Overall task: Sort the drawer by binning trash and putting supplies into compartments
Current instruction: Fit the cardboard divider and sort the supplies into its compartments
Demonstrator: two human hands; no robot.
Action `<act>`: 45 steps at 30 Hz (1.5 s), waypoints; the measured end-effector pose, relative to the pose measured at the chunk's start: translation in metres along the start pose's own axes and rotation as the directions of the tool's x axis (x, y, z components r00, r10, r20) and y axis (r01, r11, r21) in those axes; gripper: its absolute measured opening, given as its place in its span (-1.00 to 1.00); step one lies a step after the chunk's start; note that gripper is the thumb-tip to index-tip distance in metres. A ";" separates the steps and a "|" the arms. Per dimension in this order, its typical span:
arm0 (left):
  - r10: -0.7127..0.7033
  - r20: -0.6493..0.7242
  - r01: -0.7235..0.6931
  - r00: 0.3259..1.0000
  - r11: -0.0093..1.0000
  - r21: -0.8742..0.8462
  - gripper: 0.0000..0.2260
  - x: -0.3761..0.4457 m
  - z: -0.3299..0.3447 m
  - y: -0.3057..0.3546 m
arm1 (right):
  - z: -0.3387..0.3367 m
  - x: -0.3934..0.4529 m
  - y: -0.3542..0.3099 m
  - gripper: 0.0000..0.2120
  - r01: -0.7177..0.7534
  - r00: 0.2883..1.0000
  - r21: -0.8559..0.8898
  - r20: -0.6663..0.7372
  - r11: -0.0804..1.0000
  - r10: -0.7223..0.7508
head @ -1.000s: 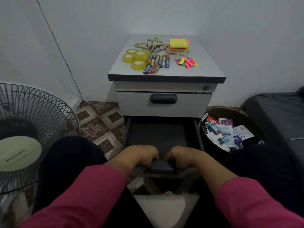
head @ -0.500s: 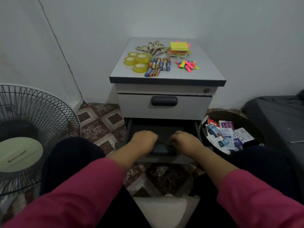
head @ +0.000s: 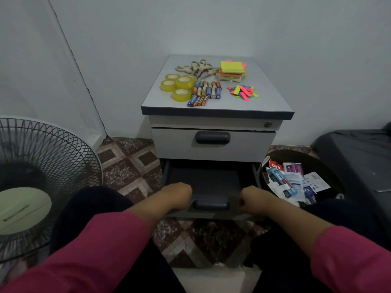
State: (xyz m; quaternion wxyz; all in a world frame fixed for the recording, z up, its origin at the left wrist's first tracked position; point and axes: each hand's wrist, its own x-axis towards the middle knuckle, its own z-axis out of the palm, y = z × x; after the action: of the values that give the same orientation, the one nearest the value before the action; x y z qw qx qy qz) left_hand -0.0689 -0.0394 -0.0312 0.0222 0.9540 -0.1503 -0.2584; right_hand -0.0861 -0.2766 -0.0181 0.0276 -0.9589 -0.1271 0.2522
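While the bottom drawer (head: 203, 180) sits pushed further into the cabinet (head: 213, 144) than it was 1 second ago, I see it is not fully closed: a dark, bare strip of its floor shows behind the front panel. Both hands have slid off the drawer handle (head: 211, 204) and moved apart to the front panel's 2 ends. My left hand (head: 178, 194) rests at the left end with fingers curled under; I cannot tell whether it grips the panel edge. My right hand (head: 250, 198) is a loose fist just off the right end, apparently holding nothing.

I judge that the emptying is finished and the drawer is being shut or repositioned, yet no supplies sit in it.

The trash bin (head: 330, 166), on the floor right of the cabinet, holds wrappers and packets (head: 289, 180). On the cabinet top, 4 tape rolls (head: 178, 86) lie near the left edge, sticky notes (head: 231, 69) toward the back right, scissors (head: 197, 67) at the back, batteries (head: 206, 93) at the centre, and paper flags (head: 243, 93) to their right. The floor fan (head: 42, 166) stands left.
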 end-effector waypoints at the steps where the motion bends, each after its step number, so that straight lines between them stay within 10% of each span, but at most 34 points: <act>1: -0.009 0.006 0.009 1.000 1.000 -0.008 -0.79 0.001 0.002 0.001 | 0.002 0.001 0.000 -0.83 -0.014 1.000 -0.002 -0.012 1.000 0.014; 36: -0.119 -0.102 0.098 0.988 0.977 -0.192 -0.87 0.081 -0.029 -0.017 | -0.021 0.084 0.018 -0.71 -0.158 0.980 0.024 -0.122 0.987 0.159; 45: -0.059 -0.097 0.030 0.993 0.960 -0.278 -0.57 0.075 -0.034 -0.010 | -0.016 0.089 0.018 -0.43 -0.122 0.989 0.030 -0.084 0.992 0.124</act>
State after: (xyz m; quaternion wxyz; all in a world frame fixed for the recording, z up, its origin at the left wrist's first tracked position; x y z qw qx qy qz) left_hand 0.0127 -0.0539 -0.0391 0.1568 0.9570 -0.0899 -0.2268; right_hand 0.0011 -0.2708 -0.0489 0.0291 -0.9744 -0.0634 0.2138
